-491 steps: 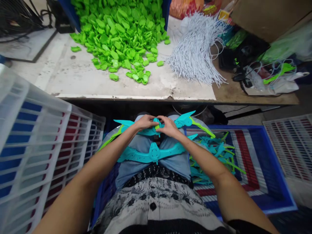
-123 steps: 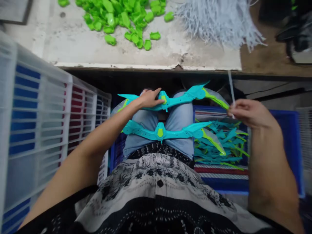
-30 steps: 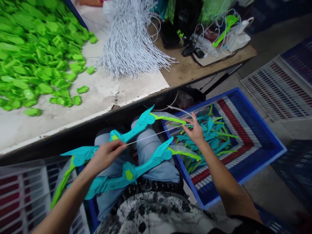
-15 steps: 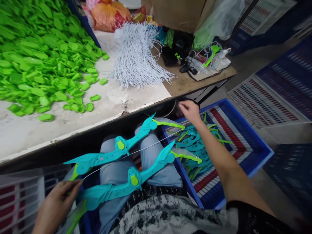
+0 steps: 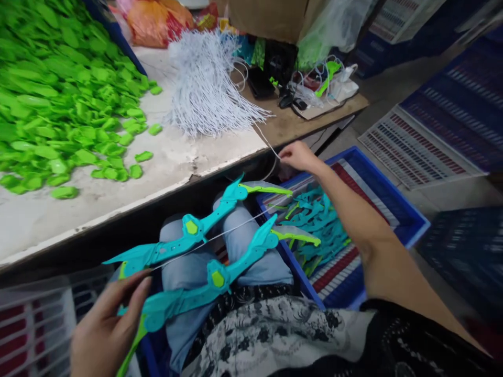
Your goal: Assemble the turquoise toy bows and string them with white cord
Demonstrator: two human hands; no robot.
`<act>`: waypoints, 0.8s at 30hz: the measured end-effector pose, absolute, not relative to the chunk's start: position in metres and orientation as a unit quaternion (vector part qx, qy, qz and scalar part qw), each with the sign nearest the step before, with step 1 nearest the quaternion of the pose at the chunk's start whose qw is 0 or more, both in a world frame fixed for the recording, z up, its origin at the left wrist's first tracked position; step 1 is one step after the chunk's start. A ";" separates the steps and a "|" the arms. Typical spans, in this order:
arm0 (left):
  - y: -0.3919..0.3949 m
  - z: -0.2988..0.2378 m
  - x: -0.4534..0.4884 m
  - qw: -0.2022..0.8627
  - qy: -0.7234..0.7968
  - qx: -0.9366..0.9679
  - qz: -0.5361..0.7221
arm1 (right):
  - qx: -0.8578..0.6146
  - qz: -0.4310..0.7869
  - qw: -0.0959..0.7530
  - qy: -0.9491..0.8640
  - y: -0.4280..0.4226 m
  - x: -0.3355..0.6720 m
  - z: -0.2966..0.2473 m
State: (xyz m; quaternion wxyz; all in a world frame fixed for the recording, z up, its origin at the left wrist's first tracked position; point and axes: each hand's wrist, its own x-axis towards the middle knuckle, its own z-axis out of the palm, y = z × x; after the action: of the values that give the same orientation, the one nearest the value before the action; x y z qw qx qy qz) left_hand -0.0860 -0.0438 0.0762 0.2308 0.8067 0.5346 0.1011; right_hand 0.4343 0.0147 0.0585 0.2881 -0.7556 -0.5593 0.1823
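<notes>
Two turquoise toy bows, a far bow (image 5: 173, 246) and a near bow (image 5: 184, 298), lie across my lap, each with a lime-green hexagon at its middle and lime-green limb ends. A thin white string (image 5: 231, 230) runs along the far bow towards its right limb end. At that bow's left end, my left hand (image 5: 112, 319) pinches the string between thumb and forefinger, hiding the limb tip. Beyond the bows, by the table edge, my right hand (image 5: 296, 156) is closed on a white cord (image 5: 267, 140) that stretches back to the cord bundle (image 5: 212, 89).
A heap of lime-green plastic pieces (image 5: 70, 120) covers the table's left side. To my right stands a blue crate (image 5: 416, 225) holding several turquoise bows (image 5: 314, 225). A phone-like black object (image 5: 261, 82) and a plastic bag (image 5: 334, 26) are at the table's back right.
A white cord now stretches from the bundle to my right hand, where none showed before. My left hand has shifted right and slightly up along the string. The view has turned slightly.
</notes>
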 end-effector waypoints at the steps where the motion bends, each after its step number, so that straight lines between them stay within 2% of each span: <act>1: -0.051 0.082 -0.060 0.314 0.531 0.776 0.133 | -0.749 0.277 0.289 -0.528 -0.024 0.436 0.056; 2: -0.059 0.085 -0.032 0.393 0.503 0.757 0.139 | -0.737 0.371 0.289 -0.485 -0.065 0.435 0.053; 4: -0.076 0.080 0.023 0.544 0.412 0.729 0.062 | -0.709 0.502 0.300 -0.394 -0.145 0.426 0.046; 6: -0.097 0.063 0.074 0.655 0.319 0.684 -0.029 | -0.715 0.530 0.329 -0.317 -0.215 0.411 0.037; 9: -0.131 0.021 0.135 0.755 0.273 0.587 -0.104 | -0.783 0.401 0.404 -0.252 -0.284 0.384 0.017; 12: -0.157 -0.019 0.182 0.809 0.336 0.468 -0.119 | -0.830 0.259 0.436 -0.234 -0.311 0.364 -0.005; 16: -0.170 -0.048 0.222 0.829 0.395 0.386 -0.091 | -0.860 0.156 0.408 -0.263 -0.312 0.351 -0.027; 24: -0.171 -0.062 0.246 0.856 0.365 0.359 -0.073 | -0.845 0.058 0.352 -0.398 -0.302 0.350 -0.045</act>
State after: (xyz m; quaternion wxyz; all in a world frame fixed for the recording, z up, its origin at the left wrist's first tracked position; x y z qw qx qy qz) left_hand 0.2457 -0.1706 -0.0619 0.8557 0.3595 0.3648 -0.0734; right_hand 0.3503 -0.3025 -0.0450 0.3519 -0.8453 -0.3979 0.0581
